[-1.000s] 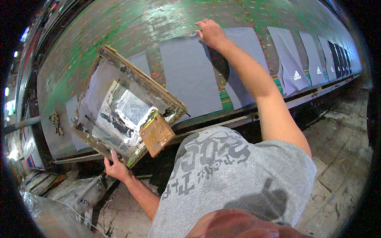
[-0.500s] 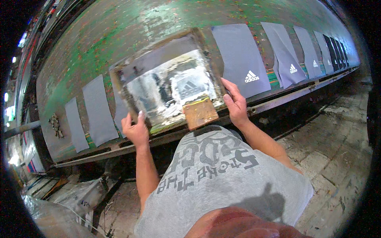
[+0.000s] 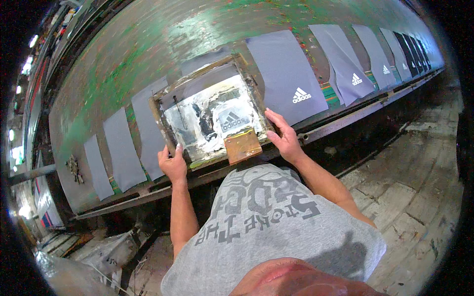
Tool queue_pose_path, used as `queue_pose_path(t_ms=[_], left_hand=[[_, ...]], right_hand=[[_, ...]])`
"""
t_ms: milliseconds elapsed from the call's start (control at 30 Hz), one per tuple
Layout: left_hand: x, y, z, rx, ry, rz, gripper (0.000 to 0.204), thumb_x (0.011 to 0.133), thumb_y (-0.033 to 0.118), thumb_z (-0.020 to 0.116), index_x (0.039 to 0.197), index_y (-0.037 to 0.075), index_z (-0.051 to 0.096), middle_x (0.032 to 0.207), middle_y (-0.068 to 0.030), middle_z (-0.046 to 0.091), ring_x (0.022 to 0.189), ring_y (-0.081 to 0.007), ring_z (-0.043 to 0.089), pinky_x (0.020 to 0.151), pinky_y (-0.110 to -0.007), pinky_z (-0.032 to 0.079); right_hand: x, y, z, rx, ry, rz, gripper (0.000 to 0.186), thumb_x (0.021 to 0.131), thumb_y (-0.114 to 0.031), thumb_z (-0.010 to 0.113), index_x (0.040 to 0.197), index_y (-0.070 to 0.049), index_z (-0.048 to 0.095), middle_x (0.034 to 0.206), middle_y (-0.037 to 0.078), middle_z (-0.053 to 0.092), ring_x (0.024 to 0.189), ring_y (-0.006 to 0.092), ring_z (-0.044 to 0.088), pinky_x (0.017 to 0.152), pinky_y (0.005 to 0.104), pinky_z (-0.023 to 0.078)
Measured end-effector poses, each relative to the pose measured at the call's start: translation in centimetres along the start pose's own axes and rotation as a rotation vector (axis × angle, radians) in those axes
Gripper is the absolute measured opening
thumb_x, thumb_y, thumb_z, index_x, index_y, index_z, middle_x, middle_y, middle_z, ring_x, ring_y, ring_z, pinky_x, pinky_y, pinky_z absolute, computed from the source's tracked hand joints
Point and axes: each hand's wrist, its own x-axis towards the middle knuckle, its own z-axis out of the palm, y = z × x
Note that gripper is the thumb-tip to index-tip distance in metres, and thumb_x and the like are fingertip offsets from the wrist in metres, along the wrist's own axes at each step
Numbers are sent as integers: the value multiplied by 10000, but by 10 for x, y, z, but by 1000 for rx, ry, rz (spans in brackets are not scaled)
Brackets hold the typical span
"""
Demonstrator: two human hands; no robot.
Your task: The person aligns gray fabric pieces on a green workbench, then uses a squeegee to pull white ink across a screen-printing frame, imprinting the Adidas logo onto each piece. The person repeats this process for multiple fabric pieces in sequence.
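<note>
A wooden-rimmed printing screen (image 3: 161, 122) is between my two hands, over a grey fabric piece (image 3: 205, 60) whose far end shows beyond it. White ink is smeared over the mesh around a dark printed logo. A squeegee with a flat brown wooden handle (image 3: 242, 147) rests in the screen, its handle leaning over the near rail. My left hand (image 3: 173, 164) grips the near left corner, thumb on top. Along the right rail, my right hand (image 3: 285, 140) holds the frame with its thumb on the near side. The screen's underside is hidden.
The long green-and-grey, paint-spotted table (image 3: 197, 24) carries a row of fabric pieces. Plain grey ones (image 3: 123, 150) lie to the left; grey pieces with white logos (image 3: 286, 74) and black ones (image 3: 412, 52) lie to the right. A metal rail (image 3: 340, 120) runs along the near edge.
The screen has come down closer to the table and looks smaller and more level. Both hands have kept hold of it. The whole view has shifted slightly.
</note>
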Motion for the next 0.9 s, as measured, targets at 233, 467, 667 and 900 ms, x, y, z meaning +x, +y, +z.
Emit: queue_pose_path(t_ms=[233,467,667,900], left_hand=[[3,-1,1,52,15,19,295,930,140,897,1191,18,836,979,-80,652,923,-239,645,857,-395,524],[4,-6,0,-11,-13,15,301,939,186,894,1193,34,839,985,-86,651,918,-254,645,853,-414,521],[6,-1,-3,160,-35,8,298,955,201,884,1206,46,840,1000,-106,655,950,-296,654,878,-436,525],[-8,9,-7,186,-15,171,765,896,253,934,1526,-42,614,1345,-232,640,1267,-396,626,1113,-486,489]], right_hand=[[5,10,-2,-2,-43,27,672,1064,-268,718,1628,41,521,1693,252,515,1591,375,471,1330,461,333],[2,8,-3,-37,-33,23,687,1063,-305,720,1628,34,523,1687,256,521,1581,388,481,1322,463,343],[8,-2,-1,120,-13,139,620,1063,-198,712,1606,47,540,1670,251,535,1568,371,496,1301,450,372],[-6,-59,26,-542,-149,-454,426,946,-200,778,1349,-70,737,1450,179,670,1376,385,612,1143,507,526]])
